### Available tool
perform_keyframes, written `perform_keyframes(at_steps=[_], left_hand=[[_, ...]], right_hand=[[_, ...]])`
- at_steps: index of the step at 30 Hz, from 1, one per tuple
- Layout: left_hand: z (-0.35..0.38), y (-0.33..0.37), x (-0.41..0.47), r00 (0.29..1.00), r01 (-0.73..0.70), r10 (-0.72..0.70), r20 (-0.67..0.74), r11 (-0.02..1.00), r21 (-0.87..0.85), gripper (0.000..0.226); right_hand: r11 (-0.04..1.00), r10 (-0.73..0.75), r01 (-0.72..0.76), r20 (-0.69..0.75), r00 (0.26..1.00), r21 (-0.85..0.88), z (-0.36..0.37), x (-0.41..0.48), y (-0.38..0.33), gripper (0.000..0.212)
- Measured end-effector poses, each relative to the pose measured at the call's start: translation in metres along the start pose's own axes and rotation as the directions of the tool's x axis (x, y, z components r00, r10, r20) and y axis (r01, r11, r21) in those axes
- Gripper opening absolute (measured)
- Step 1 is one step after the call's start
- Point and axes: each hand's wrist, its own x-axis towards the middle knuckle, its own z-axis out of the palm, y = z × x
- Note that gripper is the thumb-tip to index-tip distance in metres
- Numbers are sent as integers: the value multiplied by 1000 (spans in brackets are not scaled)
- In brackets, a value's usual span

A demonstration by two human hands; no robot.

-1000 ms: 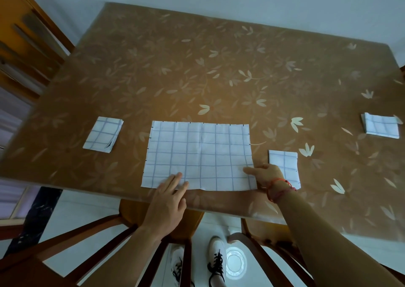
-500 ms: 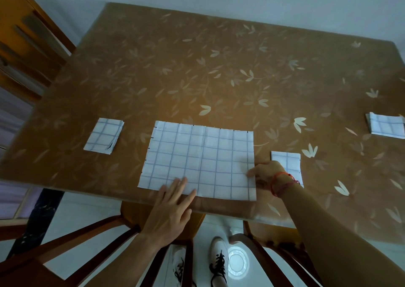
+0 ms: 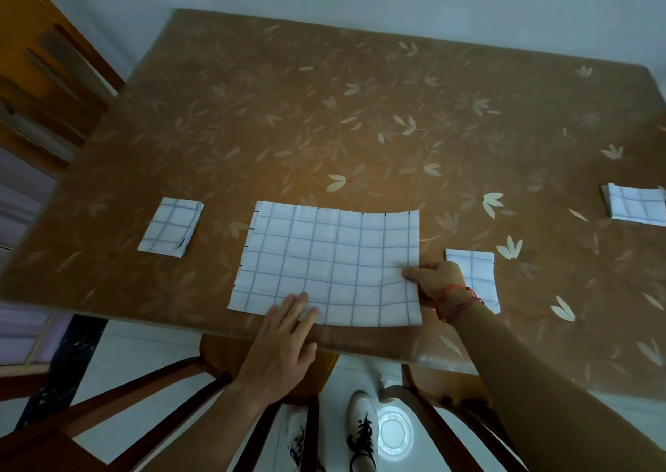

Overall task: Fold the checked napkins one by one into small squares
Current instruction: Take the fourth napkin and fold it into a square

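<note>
Right hand [image 3: 434,282] now pinches the napkin's [image 3: 324,266] right edge, thumb on top, having crept up from the near corner. Left hand [image 3: 288,331] stays flat, fingertips pressing the near edge. A right-to-left fold looks ready. The napkin lies flat at the table's [image 3: 324,111] near edge, long axis left-right.

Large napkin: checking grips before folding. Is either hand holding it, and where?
The large napkin: right hand pinches its right edge; left hand rests on its near edge.
</note>
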Motion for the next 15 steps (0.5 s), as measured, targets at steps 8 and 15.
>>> perform_keyframes(at_steps=[8, 15], left_hand=[[9, 45, 18, 987, 101, -97, -125, 995, 22, 70], [13, 49, 43, 985, 152, -138, -108, 980, 127, 60]], right_hand=[[976, 36, -19, -72, 997, 218, 1, -20, 5, 18], [898, 116, -123, 44, 992, 422, -3, -44, 7, 14]])
